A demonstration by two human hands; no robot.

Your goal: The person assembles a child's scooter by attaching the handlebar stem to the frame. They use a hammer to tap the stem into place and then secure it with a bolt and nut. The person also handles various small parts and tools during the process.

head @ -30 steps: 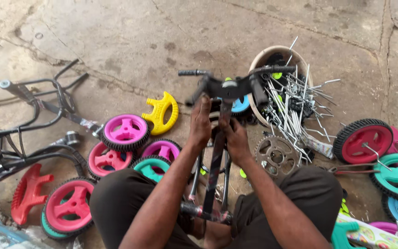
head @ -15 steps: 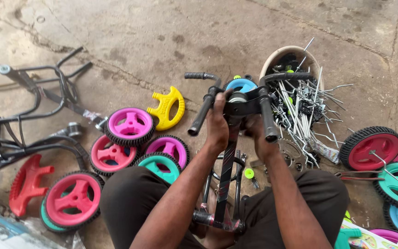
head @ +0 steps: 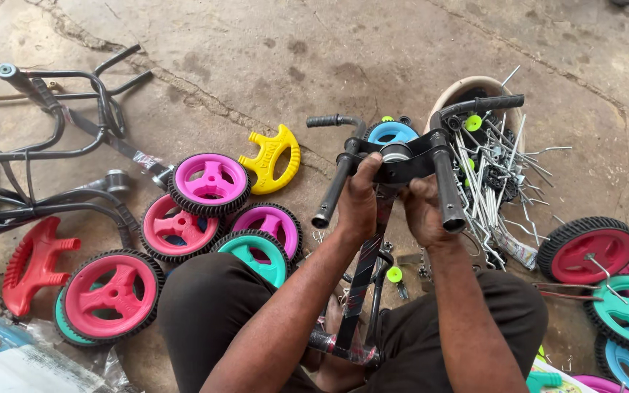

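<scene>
Head view, and both hands are up at the top of the small black metal bike frame [head: 364, 276] standing between the knees. My left hand [head: 358, 200] is clenched on the black handlebar clamp plate [head: 402, 164]; my right hand [head: 420, 211] pinches its underside, fingers closed on it. I'd say the black handlebar with rubber grips [head: 442, 182] is seated but not tightened, and no wheels are on, so most of the build looks left.

Counting: on my left, five small plastic wheels with black tyres [head: 209, 182], plus a teal one peeking under, a yellow plastic guard piece [head: 269, 156], a red plastic seat [head: 34, 266] and bare grey frames [head: 52, 138]. On my right, a beige bucket of metal rods [head: 496, 156] and three wheels [head: 587, 251].
</scene>
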